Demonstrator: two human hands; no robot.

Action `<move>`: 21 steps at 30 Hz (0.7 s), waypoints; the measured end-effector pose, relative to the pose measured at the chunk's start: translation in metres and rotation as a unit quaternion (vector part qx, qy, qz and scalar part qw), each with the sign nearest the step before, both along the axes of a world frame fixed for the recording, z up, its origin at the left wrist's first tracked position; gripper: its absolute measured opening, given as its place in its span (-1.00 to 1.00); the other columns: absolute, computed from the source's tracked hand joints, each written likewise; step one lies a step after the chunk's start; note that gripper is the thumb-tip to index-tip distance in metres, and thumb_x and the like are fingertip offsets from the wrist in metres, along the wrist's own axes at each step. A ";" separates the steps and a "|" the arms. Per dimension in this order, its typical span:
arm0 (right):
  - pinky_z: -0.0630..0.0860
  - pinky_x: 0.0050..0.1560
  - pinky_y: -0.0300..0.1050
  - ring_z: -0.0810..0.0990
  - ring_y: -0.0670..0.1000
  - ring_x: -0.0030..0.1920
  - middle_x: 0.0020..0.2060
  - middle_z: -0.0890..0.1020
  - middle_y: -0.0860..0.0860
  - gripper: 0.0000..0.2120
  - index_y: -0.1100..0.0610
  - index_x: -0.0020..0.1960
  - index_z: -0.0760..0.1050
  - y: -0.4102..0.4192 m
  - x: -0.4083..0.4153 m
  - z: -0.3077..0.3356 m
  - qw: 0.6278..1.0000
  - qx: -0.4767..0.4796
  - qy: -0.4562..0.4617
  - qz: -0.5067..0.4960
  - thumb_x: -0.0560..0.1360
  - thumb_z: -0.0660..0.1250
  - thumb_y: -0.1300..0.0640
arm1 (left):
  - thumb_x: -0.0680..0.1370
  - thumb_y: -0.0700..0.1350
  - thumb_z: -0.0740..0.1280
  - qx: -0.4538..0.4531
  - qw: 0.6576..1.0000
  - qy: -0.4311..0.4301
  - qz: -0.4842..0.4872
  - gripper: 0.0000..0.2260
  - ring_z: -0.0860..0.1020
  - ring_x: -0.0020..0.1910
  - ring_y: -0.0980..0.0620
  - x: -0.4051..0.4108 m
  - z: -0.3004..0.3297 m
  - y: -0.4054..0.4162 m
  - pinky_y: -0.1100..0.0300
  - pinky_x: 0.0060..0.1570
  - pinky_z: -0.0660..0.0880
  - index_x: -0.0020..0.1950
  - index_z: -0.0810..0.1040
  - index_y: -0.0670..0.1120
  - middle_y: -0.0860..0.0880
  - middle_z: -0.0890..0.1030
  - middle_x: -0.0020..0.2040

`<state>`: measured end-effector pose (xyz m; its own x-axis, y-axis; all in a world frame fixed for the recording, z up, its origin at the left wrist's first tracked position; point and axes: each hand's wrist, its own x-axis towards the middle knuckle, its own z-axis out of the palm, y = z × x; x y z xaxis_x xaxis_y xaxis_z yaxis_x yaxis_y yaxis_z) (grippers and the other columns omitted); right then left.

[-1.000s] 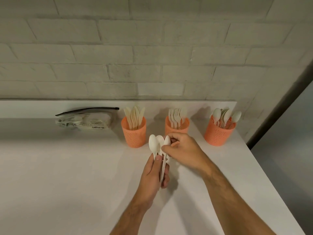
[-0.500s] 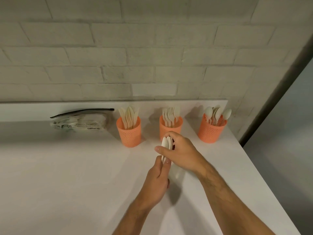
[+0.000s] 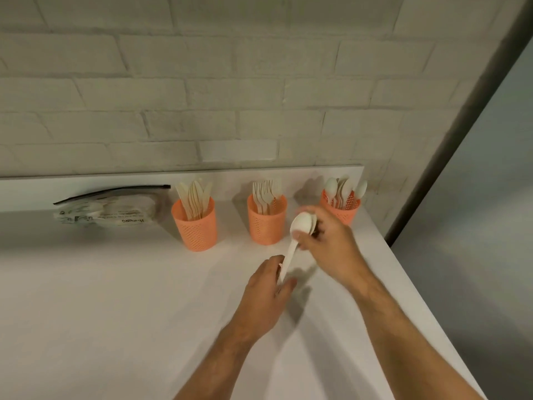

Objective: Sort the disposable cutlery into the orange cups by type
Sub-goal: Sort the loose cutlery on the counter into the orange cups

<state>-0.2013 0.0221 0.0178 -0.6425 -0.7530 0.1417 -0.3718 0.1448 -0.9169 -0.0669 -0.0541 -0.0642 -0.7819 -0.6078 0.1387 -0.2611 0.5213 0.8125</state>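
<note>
Nearest on the white worktop (image 3: 115, 313) is the left hand (image 3: 266, 290), its fingers curled loosely about the lower ends of the white spoons (image 3: 300, 226), though whether it truly grips the handles or only steadies them cannot be told, since the fingers cover that end. Just beyond it, the right hand (image 3: 326, 241) pinches the same bunch at the bowls, thumb across the front bowl; how many spoons are stacked there is hard to make out. The bunch's long axis runs from near-left at the handles up to far-right at the bowls, bowls uppermost. The move ahead turns on this: the spoon cup (image 3: 341, 209), already holding pale spoons bowl-up, stands just beyond and to the right of the right hand, which partly covers its near wall, so the right hand is plainly the nearer and likely the one to carry the bunch over. The handles would need to point down into the cup, which probably means lifting them clear of the left hand first. Farther left along the back stand the fork cup (image 3: 266, 223) and the knife cup (image 3: 194, 226), both filled, and at far left a clear bag (image 3: 106, 209) with mirrored print too small to read.
</note>
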 end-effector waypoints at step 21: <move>0.62 0.12 0.04 0.71 0.10 -0.14 0.30 0.51 0.09 -0.39 -0.09 0.44 0.34 -0.016 -0.165 0.052 0.951 0.216 0.200 -0.089 0.46 0.51 -0.05 | 0.52 0.18 0.10 -0.226 0.966 -0.116 0.041 -0.55 0.19 0.44 0.19 0.008 -0.060 -0.016 0.30 0.28 -0.02 0.38 0.43 0.17 0.18 0.37 0.44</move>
